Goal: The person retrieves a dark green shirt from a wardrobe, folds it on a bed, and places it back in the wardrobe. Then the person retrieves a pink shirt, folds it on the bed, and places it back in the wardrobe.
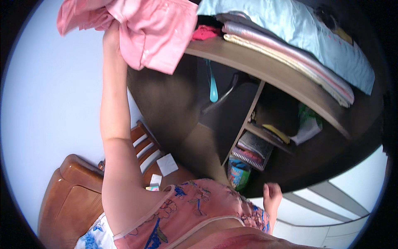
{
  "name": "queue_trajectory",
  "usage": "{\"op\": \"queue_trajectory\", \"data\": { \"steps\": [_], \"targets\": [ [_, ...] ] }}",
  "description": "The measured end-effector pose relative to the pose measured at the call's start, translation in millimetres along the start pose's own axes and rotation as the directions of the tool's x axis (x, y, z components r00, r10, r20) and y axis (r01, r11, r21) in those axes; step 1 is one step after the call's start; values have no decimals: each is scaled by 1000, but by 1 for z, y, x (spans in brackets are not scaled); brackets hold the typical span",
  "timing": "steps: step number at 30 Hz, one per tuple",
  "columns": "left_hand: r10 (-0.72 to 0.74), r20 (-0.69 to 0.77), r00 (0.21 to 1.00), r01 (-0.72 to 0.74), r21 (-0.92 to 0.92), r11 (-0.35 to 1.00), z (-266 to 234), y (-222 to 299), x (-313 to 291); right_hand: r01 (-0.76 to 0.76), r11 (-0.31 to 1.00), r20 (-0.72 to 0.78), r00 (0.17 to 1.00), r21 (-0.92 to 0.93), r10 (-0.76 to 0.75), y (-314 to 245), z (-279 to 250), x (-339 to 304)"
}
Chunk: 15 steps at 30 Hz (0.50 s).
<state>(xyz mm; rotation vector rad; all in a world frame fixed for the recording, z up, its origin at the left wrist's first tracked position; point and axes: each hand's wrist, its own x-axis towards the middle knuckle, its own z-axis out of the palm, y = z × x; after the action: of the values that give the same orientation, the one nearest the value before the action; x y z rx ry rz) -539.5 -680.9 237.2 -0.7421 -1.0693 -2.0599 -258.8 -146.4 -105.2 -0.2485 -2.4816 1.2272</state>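
Note:
My left hand (111, 35) is raised high and grips a pink garment (153, 29), which bunches over the fingers and hangs against the front edge of a wooden wardrobe shelf (265, 68). My left forearm runs up the left of the picture. My right hand (272, 196) is low at the right, in front of the dark wardrobe, with fingers curled and nothing in it. I wear a pink flowered top (195, 211).
Folded bedding in light blue (306, 29), pink and cream is stacked on the shelf beside a red cloth (205, 32). A teal hanger (213, 89) hangs below. Lower compartments hold books (253, 151) and a colourful box (239, 173). A wooden bed frame (78, 186) stands at lower left.

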Motion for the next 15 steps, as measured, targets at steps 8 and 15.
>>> {"op": "queue_trajectory", "data": {
  "steps": [8,15],
  "targets": [
    [-613,93,785,584,222,781,70,-30,-206,0,698,232,943,716,-238,-68,42,88],
    [-859,23,511,522,786,332,58,-142,-338,-567,2,566,822,824,-67,-82,109,69]
  ]
}}
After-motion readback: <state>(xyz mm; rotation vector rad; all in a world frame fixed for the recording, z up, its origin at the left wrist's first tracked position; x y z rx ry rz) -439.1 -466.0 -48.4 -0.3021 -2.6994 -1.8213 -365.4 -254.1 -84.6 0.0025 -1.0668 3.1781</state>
